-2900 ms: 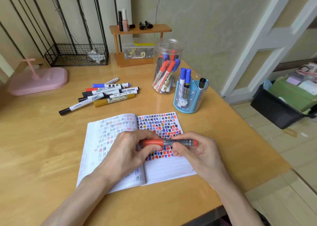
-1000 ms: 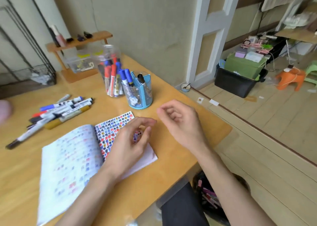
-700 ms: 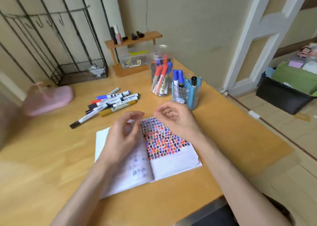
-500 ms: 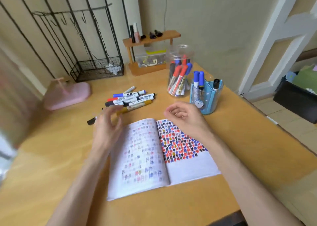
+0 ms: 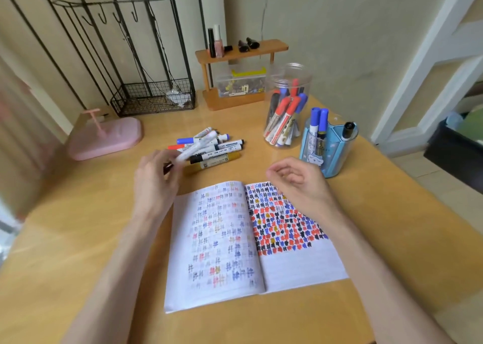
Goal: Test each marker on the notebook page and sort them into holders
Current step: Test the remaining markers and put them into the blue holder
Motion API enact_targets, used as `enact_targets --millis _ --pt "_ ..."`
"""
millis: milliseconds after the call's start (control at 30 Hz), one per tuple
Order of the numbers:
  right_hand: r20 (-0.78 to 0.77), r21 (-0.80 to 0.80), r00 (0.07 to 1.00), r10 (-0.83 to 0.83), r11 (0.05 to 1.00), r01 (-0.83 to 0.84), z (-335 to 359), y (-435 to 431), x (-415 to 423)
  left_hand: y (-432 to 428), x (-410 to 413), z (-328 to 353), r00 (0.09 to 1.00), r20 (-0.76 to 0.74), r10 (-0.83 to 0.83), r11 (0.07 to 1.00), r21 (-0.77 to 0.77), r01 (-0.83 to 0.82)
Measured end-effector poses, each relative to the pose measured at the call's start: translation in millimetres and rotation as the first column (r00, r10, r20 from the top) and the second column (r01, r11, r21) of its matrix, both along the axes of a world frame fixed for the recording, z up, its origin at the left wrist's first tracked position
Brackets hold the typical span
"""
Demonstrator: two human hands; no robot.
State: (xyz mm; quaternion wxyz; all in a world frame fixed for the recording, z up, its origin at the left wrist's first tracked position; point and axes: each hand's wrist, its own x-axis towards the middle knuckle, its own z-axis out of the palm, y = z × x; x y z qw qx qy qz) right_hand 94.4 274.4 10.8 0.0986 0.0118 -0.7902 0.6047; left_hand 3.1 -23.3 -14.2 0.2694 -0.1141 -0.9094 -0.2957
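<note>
The left hand (image 5: 156,187) fingers pinch a white plastic marker (image 5: 195,148). The right hand (image 5: 300,184) fingers hang loose, holding nothing.

The marker labels (image 5: 230,146) are unreadable — notebook page (image 5: 285,223) shows hash-like marks.

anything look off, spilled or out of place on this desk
Nothing spilled or broken. The only untidy spot is the loose pile of markers lying on the table behind the notebook, not yet in a holder; the left hand grips a white marker at its edge.
</note>
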Motion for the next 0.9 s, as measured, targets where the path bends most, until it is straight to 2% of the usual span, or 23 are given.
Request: enact_targets --millis 100,233,267,333,367,400,500,633,767,900 --pt "0.005 0.007 1.0 -0.006 1.0 0.006 -2 3 0 25 0 4 0.991 0.04 -0.129 0.984 -0.116 0.133" --pt "-0.005 0.016 1.0 -0.01 1.0 0.01 -3 8 0 39 -4 4 0.979 0.156 -0.133 0.953 -0.251 0.17" --pt "-0.009 0.015 1.0 -0.012 1.0 0.012 -3 8 1 39 -5 7 0.973 0.167 -0.157 0.96 -0.207 0.19" --pt "-0.016 0.009 1.0 -0.015 1.0 0.015 -3 9 1 38 -10 12 0.961 0.166 -0.222 0.975 0.025 0.221" --pt "-0.018 0.006 1.0 -0.014 1.0 0.015 -3 9 2 37 -16 15 0.967 0.148 -0.209 0.975 0.107 0.195" --pt "-0.02 0.004 1.0 -0.013 1.0 0.013 -3 8 1 38 -24 17 0.977 0.139 -0.164 0.982 0.12 0.148" --pt "-0.025 0.0 1.0 -0.016 1.0 0.016 -3 6 0 43 -53 15 0.967 0.254 0.014 0.995 -0.098 0.011" --pt "-0.025 0.003 0.999 -0.034 0.999 0.034 -5 9 0 56 -74 15 0.913 0.396 0.097 0.951 -0.308 0.033" --pt "-0.033 0.009 0.999 -0.039 0.999 0.039 -4 8 -1 65 -71 17 0.907 0.417 0.058 0.948 -0.307 0.081" --pt "-0.048 0.021 0.998 -0.031 0.999 0.032 -3 6 -2 69 -58 12 0.908 0.411 -0.08 0.95 -0.243 0.194"
